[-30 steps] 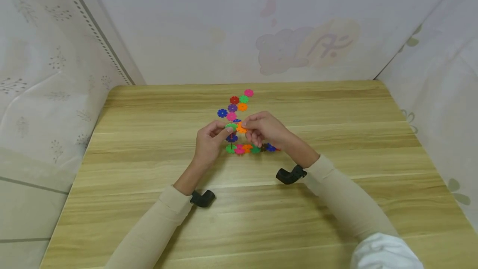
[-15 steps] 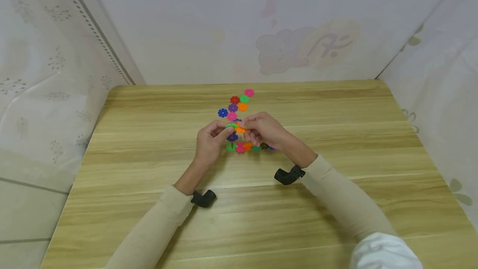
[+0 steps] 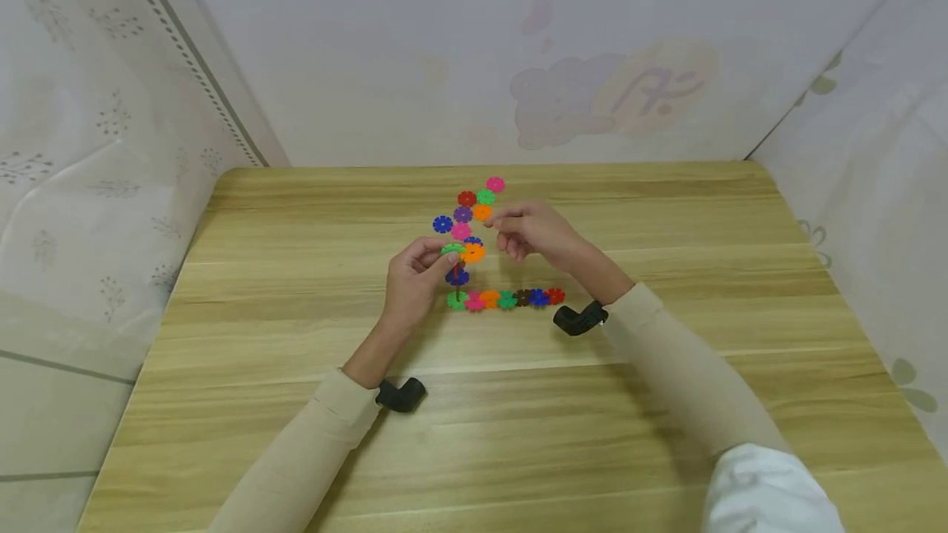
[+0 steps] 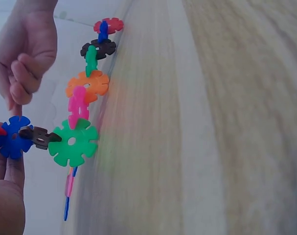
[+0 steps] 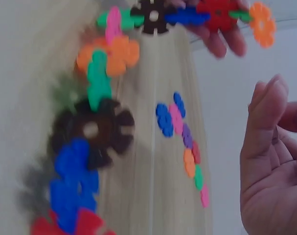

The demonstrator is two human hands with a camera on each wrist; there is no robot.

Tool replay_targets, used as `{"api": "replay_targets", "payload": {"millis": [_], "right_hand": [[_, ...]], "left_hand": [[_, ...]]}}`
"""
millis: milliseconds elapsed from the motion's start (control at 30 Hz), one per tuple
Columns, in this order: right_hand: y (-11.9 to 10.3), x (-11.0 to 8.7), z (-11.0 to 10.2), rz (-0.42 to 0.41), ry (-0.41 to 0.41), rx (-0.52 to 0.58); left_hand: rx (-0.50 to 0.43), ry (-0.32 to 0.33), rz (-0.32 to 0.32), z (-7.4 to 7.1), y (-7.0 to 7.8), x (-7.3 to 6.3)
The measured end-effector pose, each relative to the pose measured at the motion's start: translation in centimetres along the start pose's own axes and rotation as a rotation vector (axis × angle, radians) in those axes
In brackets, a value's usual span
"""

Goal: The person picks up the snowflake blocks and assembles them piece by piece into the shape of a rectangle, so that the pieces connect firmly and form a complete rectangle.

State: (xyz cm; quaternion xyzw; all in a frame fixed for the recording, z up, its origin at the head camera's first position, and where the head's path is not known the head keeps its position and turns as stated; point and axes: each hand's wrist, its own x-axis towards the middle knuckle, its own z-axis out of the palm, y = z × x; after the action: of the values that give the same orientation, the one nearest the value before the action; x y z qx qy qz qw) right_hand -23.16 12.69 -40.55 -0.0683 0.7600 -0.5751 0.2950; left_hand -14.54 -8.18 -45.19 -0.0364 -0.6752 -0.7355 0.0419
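Clock directions refer to the head view, with 12 o'clock toward the far edge of the wood-grain tabletop point(image 3: 489, 434). The left hand point(image 3: 413, 280) pinches the upper green disc point(image 3: 452, 251) between thumb and fingers. An upper orange disc point(image 3: 474, 252) is joined to this disc on its 3 o'clock side. Both belong to a chain of notched discs. Below the grip, the chain continues through an upper red disc point(image 5: 219, 14), an upper blue disc point(image 4: 9, 142) and an upper brown disc point(image 5: 147, 14) to the corner green disc point(image 4: 79, 147).

At this corner the chain turns toward 3 o'clock, in sequence: pink disc point(image 3: 474, 301), lower orange disc point(image 3: 490, 299), lower green disc point(image 3: 507, 299), lower brown disc point(image 3: 522, 298), lower blue disc point(image 3: 538, 298) and lower red disc point(image 3: 555, 296). Whether this row touches the tabletop cannot be told.

The right hand point(image 3: 542, 238) is relaxed and unloaded, forefinger extended and remaining fingers loosely bent. Its fingertips point between 9 and 10 o'clock, close to a loose orange disc point(image 3: 482, 212); contact cannot be confirmed. That disc lies on the tabletop within a group of loose discs point(image 3: 462, 215) extending toward 1 o'clock.
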Motion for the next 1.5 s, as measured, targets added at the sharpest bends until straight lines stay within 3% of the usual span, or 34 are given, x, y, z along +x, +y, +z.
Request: {"api": "replay_targets", "payload": {"millis": [367, 667, 1033, 1333, 1500], "right_hand": [[1.2, 2.4, -0.9, 0.019, -0.033, -0.169], [2.4, 3.9, -0.2, 0.028, -0.063, -0.228], [2.6, 4.5, 0.8, 0.005, -0.049, -0.401], [2.6, 4.7, 1.1, 0.068, -0.033, -0.413], [2.8, 4.4, 0.4, 0.081, -0.063, -0.381]], "left_hand": [[-0.036, -0.041, 0.006, 0.1, 0.1, 0.1], [-0.068, -0.069, 0.020, 0.2, 0.1, 0.3], [-0.085, -0.077, 0.023, 0.2, 0.2, 0.3], [-0.070, -0.070, 0.009, 0.1, 0.3, 0.2], [-0.045, -0.053, 0.007, -0.1, 0.4, 0.0]]}}
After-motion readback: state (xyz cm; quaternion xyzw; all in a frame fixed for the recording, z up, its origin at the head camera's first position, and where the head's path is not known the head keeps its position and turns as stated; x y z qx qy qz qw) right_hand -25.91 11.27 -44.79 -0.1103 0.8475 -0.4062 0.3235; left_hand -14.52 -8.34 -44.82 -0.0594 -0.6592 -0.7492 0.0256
